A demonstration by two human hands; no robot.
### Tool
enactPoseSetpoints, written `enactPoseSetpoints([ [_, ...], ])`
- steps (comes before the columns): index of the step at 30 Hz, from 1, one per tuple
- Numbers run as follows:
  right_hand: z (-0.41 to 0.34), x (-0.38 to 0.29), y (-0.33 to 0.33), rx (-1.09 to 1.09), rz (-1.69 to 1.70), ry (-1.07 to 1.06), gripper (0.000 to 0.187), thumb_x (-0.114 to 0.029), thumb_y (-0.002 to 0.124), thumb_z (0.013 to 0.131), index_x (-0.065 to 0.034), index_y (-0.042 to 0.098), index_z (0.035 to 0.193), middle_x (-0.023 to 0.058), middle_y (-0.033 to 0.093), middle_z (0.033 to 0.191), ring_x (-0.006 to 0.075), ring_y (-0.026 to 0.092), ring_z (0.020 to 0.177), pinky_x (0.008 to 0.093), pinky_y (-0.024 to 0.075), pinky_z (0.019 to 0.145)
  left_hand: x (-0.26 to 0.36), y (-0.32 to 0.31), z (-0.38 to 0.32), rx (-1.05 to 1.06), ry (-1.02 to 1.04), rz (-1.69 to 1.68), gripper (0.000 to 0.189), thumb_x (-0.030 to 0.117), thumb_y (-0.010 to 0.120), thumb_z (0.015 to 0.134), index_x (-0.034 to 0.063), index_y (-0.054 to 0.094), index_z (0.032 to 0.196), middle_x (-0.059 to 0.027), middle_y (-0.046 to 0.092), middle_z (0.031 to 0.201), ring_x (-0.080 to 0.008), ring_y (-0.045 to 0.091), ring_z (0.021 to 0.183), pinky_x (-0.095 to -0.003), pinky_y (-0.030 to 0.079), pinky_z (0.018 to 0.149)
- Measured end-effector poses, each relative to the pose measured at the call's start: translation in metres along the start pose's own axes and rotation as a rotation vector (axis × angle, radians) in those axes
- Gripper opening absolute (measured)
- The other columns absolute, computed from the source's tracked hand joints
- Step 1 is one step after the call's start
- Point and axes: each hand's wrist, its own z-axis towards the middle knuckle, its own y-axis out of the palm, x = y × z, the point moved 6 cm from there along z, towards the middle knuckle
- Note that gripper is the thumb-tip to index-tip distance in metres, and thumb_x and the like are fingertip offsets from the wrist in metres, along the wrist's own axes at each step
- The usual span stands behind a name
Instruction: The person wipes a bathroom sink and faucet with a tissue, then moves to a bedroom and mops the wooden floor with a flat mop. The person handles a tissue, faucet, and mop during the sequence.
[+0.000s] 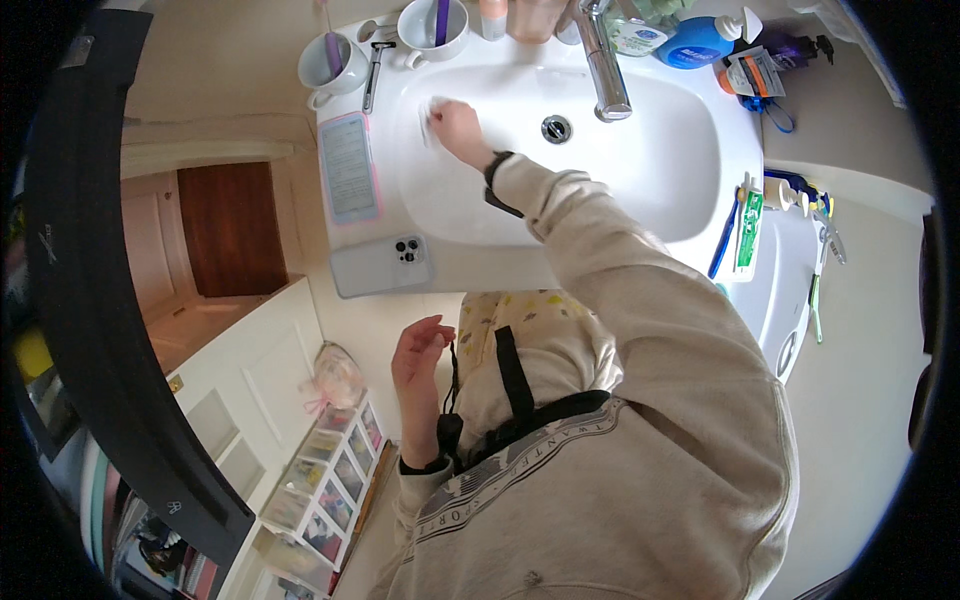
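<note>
My right hand presses a thin white cloth or wipe against the left inner slope of the white washbasin. My left hand hangs in front of the basin's front edge with fingers loosely curled, and nothing shows in it. Left of the basin bowl, a phone with a light case lies camera side up at the front corner. Behind it lies a flat device or card with a pink edge. A metal razor rests near the back left corner.
Two white mugs stand at the back left. The chrome faucet reaches over the bowl near the drain. A blue pump bottle and other bottles line the back. A toothpaste tube and blue toothbrush lie at right.
</note>
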Motion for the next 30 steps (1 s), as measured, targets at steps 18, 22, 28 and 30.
enactPoseSetpoints([
  [18, -0.164, 0.114, -0.132, -0.695, -0.342, 0.027, 0.02, -0.02, 0.061, 0.062, -0.0003, 0.06, 0.067, 0.0194, 0.06, 0.072, 0.034, 0.059, 0.072, 0.0421, 0.0473, 0.065, 0.022, 0.04, 0.014, -0.121, 0.107, 0.09, 0.021, 0.008, 0.045, 0.084, 0.0002, 0.053, 0.102, -0.0068, 0.057, 0.085, -0.0155, 0.053, 0.082, -0.0283, 0.041, 0.078],
  [22, -0.212, 0.188, -0.233, -0.662, -0.824, 0.256, 0.014, -0.015, 0.058, 0.069, -0.0037, 0.062, 0.077, 0.0135, 0.062, 0.084, 0.029, 0.059, 0.081, 0.0391, 0.0494, 0.068, 0.02, 0.052, 0.018, -0.131, 0.072, 0.028, 0.019, 0.005, 0.046, 0.083, -0.0005, 0.053, 0.1, -0.0062, 0.056, 0.084, -0.0138, 0.051, 0.082, -0.027, 0.039, 0.08],
  [28, -0.163, 0.222, -0.286, -0.483, -1.19, 0.041, 0.014, -0.009, 0.057, 0.069, -0.0079, 0.063, 0.081, 0.0084, 0.059, 0.089, 0.022, 0.055, 0.091, 0.0333, 0.0463, 0.072, 0.024, 0.073, 0.018, -0.195, 0.1, 0.025, 0.019, 0.003, 0.046, 0.083, -0.0006, 0.053, 0.101, -0.0063, 0.056, 0.085, -0.0136, 0.052, 0.084, -0.0276, 0.041, 0.081],
  [30, -0.121, 0.227, -0.296, -0.276, -1.29, -0.162, 0.014, -0.009, 0.057, 0.068, -0.0085, 0.062, 0.081, 0.0063, 0.059, 0.087, 0.0205, 0.055, 0.089, 0.0333, 0.046, 0.068, 0.024, 0.079, 0.017, -0.207, 0.083, 0.005, 0.019, 0.003, 0.046, 0.083, -0.0006, 0.053, 0.101, -0.0064, 0.056, 0.085, -0.0136, 0.052, 0.084, -0.0278, 0.041, 0.082],
])
